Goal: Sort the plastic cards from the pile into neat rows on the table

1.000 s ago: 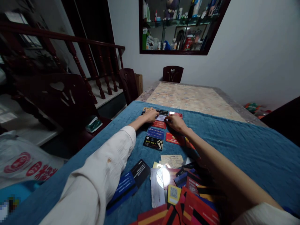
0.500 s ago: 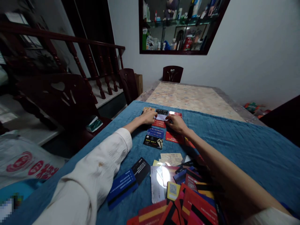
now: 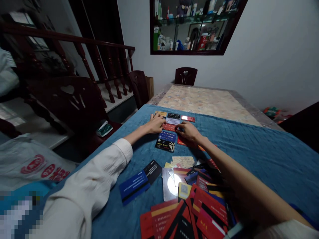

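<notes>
Here, your left hand (image 3: 157,124) and right hand (image 3: 188,130) bend their fingers at opposite ends of a red card (image 3: 169,127); whether they grip it cannot be told. Nearer you lie a blue card (image 3: 167,135) and a black VIP card (image 3: 164,145).

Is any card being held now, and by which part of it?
It cannot be told: the left grip and right grip are at opposite ends of the red card between them, perhaps only touching it.
</notes>
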`<state>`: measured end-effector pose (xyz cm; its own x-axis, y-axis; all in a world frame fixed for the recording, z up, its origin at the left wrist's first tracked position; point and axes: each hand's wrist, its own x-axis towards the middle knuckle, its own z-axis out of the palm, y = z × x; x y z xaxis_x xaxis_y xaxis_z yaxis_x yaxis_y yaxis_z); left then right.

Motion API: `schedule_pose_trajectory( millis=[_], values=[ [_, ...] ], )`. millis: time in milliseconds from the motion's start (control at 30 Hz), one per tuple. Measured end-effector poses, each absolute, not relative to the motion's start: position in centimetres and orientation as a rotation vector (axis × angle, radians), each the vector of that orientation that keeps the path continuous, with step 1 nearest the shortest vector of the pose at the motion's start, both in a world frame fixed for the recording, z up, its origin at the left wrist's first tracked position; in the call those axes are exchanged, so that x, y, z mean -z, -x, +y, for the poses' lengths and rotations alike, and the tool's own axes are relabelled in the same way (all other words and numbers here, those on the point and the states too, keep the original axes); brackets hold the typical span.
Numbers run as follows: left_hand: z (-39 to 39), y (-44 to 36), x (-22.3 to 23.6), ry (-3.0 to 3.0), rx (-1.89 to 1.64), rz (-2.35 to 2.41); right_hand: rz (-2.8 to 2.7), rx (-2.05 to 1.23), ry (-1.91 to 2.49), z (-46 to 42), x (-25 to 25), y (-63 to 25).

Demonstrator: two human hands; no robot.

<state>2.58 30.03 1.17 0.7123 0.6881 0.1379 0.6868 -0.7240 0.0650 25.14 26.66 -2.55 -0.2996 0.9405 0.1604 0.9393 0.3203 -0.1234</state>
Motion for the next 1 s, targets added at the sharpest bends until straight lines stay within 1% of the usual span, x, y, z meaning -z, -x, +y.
schedule_pose_trajectory(
  millis=[267,400,700,1000],
  values=[
    [25.3,0.7,-2.6,-2.873,-0.301,1.165,-2.361,0.002,1.754,25.4,2.0,-24.9],
    [22.4,2.5,-3.1,-2.854,-0.3,1.159,-2.344,0.084,1.728,23.2,1.1,-23.9],
    [17.2,5.9,-3.3,-2.855,-0.274,1.2,-2.453,0.16,1.347,16.7,0.7,-20.3],
    [11.6,8.0,-3.0,-2.804,-0.234,1.264,-2.585,-0.033,1.046,11.4,1.2,-16.6]
  ],
)
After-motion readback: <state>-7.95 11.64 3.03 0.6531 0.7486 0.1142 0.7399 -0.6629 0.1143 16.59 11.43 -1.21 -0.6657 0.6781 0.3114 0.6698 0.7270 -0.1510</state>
